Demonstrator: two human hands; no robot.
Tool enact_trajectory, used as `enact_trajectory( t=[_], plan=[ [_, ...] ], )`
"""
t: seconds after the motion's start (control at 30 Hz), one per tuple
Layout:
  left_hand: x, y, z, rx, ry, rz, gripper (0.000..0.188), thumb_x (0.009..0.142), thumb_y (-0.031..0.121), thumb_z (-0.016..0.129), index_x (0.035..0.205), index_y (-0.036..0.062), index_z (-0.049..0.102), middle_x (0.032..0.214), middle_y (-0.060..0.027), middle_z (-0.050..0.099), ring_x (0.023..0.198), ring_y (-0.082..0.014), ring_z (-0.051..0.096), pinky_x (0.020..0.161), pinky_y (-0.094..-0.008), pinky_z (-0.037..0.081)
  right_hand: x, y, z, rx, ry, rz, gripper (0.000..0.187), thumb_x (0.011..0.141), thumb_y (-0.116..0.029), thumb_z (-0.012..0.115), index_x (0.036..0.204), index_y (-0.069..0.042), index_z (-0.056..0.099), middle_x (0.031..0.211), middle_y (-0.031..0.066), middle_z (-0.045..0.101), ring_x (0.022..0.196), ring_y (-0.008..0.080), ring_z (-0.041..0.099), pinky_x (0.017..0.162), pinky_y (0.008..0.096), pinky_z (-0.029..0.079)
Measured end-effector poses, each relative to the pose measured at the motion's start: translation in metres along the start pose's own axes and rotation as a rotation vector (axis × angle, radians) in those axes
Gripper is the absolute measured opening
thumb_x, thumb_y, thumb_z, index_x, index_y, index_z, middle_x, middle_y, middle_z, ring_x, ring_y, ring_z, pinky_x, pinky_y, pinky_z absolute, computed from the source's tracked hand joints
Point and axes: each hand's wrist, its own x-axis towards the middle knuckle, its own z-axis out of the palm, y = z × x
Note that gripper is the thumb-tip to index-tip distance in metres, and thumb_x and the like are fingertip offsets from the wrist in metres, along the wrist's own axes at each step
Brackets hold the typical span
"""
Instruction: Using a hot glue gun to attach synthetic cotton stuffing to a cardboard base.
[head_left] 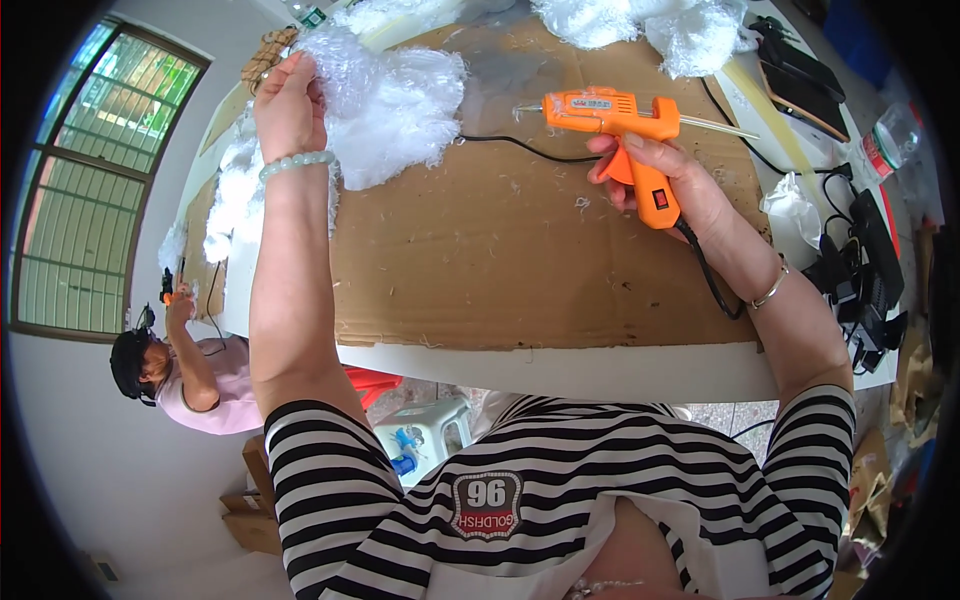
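Observation:
My right hand (665, 175) is wrapped round the handle of an orange hot glue gun (600, 112), its fingers by the trigger. The gun's nozzle points left, and a pale glue stick (718, 127) juts from its rear. At the far left, my left hand (290, 108) is closed in a pinch at the edge of a piece of white fluffy fibre (395, 110). Its fingertips are partly hidden. A brown woven piece (267, 58) sits right beside those fingers. A gap of bare cardboard lies between the nozzle and the fluff.
A cardboard sheet (520, 260) with glue strands covers the white table (560, 368). More white fluff (690, 40) lies at the back. Black cables, adapters (850, 290) and a plastic bottle (893, 140) crowd the right. Another person (200, 375) works at the left; a stool (425, 430) stands below.

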Motion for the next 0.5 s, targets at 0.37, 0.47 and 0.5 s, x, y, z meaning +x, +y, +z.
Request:
enact_trajectory(
  t=[0.37, 0.47, 0.5],
  plan=[
    [-0.093, 0.013, -0.056, 0.015, 0.222, 0.023, 0.005, 0.090, 0.003, 0.059, 0.091, -0.0011, 0.061, 0.083, -0.0062, 0.064, 0.073, -0.0119, 0.059, 0.066, -0.0221, 0.048, -0.003, 0.002, 0.000, -0.028, 0.058, -0.035, 0.042, 0.091, -0.038, 0.053, 0.117, -0.004, 0.056, 0.096, 0.0066, 0.063, 0.072, 0.0077, 0.054, 0.068, 0.0223, 0.045],
    [-0.134, 0.018, -0.036, 0.093, 0.191, 0.111, 0.010, 0.092, 0.009, 0.058, 0.091, -0.0002, 0.062, 0.080, -0.0053, 0.064, 0.068, -0.0108, 0.058, 0.062, -0.0212, 0.047, 0.006, 0.006, -0.008, -0.006, 0.066, -0.090, 0.042, 0.091, -0.037, 0.053, 0.117, -0.004, 0.056, 0.096, 0.0072, 0.063, 0.070, 0.0082, 0.055, 0.066, 0.0222, 0.046],
    [-0.157, 0.014, -0.008, 0.289, 0.095, 0.051, 0.014, 0.092, 0.012, 0.058, 0.097, -0.0006, 0.062, 0.082, -0.0055, 0.065, 0.071, -0.0111, 0.059, 0.064, -0.0216, 0.047, 0.014, 0.010, -0.021, -0.007, 0.091, -0.082, 0.042, 0.091, -0.037, 0.053, 0.117, -0.004, 0.056, 0.096, 0.0072, 0.063, 0.070, 0.0082, 0.055, 0.066, 0.0222, 0.046]
  ],
)
